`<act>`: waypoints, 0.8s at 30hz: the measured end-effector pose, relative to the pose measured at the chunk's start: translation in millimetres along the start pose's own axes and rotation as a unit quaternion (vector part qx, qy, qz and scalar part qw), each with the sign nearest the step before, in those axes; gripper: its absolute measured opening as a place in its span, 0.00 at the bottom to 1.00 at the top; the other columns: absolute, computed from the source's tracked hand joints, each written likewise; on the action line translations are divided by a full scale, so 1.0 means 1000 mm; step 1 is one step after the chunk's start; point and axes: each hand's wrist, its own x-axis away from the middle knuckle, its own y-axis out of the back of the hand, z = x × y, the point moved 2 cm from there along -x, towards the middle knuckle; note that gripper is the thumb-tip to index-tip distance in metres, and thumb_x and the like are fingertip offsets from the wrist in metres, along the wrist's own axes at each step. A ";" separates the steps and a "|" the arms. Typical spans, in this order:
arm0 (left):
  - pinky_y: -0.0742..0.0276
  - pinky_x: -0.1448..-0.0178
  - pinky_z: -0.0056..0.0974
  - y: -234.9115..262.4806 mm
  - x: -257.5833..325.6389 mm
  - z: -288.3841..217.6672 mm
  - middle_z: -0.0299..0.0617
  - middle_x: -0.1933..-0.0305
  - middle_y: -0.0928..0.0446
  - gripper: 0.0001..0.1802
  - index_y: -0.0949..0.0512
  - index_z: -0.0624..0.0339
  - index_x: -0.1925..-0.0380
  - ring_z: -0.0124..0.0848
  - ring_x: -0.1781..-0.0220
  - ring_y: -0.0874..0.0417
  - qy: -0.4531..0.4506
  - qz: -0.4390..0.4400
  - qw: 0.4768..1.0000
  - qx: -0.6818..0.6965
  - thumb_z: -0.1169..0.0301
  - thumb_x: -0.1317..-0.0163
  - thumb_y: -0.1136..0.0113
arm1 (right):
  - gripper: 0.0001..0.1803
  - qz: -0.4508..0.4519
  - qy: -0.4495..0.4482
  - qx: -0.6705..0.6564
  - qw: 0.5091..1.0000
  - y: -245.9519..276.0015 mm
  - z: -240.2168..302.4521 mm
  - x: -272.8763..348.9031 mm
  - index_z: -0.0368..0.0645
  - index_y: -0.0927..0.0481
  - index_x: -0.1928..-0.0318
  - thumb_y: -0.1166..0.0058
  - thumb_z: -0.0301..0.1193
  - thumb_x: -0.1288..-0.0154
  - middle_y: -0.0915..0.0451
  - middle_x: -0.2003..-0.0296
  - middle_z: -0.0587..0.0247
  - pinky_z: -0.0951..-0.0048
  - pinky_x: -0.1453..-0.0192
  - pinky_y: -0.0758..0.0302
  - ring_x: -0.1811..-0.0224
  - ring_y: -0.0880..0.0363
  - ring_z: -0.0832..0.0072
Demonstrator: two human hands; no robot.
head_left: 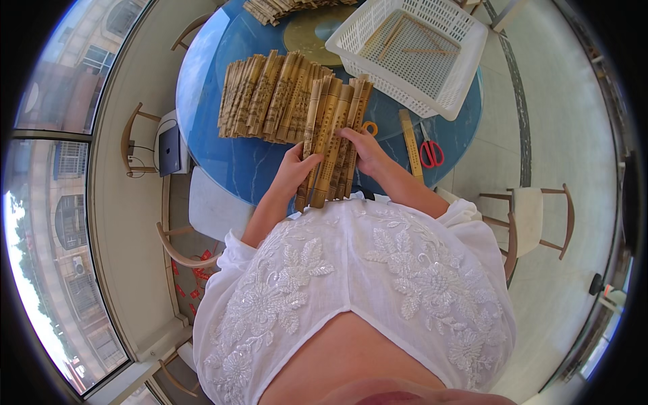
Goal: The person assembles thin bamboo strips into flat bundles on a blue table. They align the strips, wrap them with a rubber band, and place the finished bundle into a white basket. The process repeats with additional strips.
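Observation:
A row of printed bamboo strips (329, 138) stands between my hands at the near edge of the round blue table (236, 169), their lower ends close to my white blouse. My left hand (297, 167) closes around the row's left side, thumb across the front. Against the right side my right hand (364, 147) grips the strips, fingers curled on them. Just beyond, to the left, lies a large stack of similar bamboo strips (270, 101). An orange ring-shaped handle (369, 128) shows beside my right hand, the rest of it hidden.
Right of my hands lie a single bamboo strip (410, 145) and red-handled scissors (430, 154). A white plastic basket (442, 108) with a few thin strips stands at the far right, and more bamboo strips (287, 8) lie at the back. Wooden-framed chairs (526, 216) surround the table.

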 end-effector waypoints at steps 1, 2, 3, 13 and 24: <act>0.24 0.58 0.30 0.000 0.000 0.001 0.40 0.60 0.21 0.18 0.27 0.69 0.51 0.24 0.62 0.21 0.003 0.004 1.000 0.009 0.73 0.42 0.41 | 0.18 0.011 -0.003 -0.003 1.000 -0.002 0.001 0.001 0.40 0.27 0.51 0.42 0.31 0.40 0.21 0.57 0.61 0.66 0.51 0.22 0.56 0.20 0.70; 0.24 0.57 0.30 -0.001 0.000 0.002 0.41 0.59 0.21 0.19 0.28 0.69 0.51 0.24 0.62 0.21 0.007 0.008 1.000 0.018 0.74 0.43 0.41 | 0.19 0.022 -0.006 -0.007 1.000 -0.004 0.003 0.002 0.40 0.27 0.51 0.41 0.32 0.41 0.21 0.57 0.61 0.66 0.51 0.22 0.56 0.20 0.71; 0.24 0.57 0.30 -0.001 -0.001 0.002 0.41 0.59 0.21 0.19 0.28 0.69 0.51 0.24 0.61 0.21 0.007 0.010 1.000 0.017 0.73 0.42 0.42 | 0.20 0.024 -0.005 -0.003 1.000 -0.006 0.005 0.004 0.40 0.27 0.51 0.39 0.32 0.42 0.21 0.57 0.61 0.66 0.51 0.22 0.56 0.20 0.71; 0.24 0.55 0.30 -0.004 0.001 0.003 0.41 0.55 0.22 0.21 0.30 0.68 0.47 0.24 0.58 0.21 0.000 0.040 0.999 0.012 0.73 0.40 0.42 | 0.17 0.017 0.010 0.013 1.000 -0.010 0.004 0.004 0.39 0.24 0.54 0.39 0.31 0.42 0.20 0.58 0.60 0.67 0.52 0.23 0.57 0.20 0.71; 0.25 0.53 0.30 -0.006 0.004 -0.001 0.41 0.54 0.23 0.20 0.30 0.67 0.47 0.24 0.56 0.23 -0.005 0.029 0.999 -0.011 0.74 0.39 0.43 | 0.16 0.023 -0.007 -0.070 0.997 0.006 -0.004 -0.005 0.38 0.28 0.51 0.49 0.29 0.39 0.22 0.57 0.57 0.63 0.52 0.22 0.57 0.20 0.67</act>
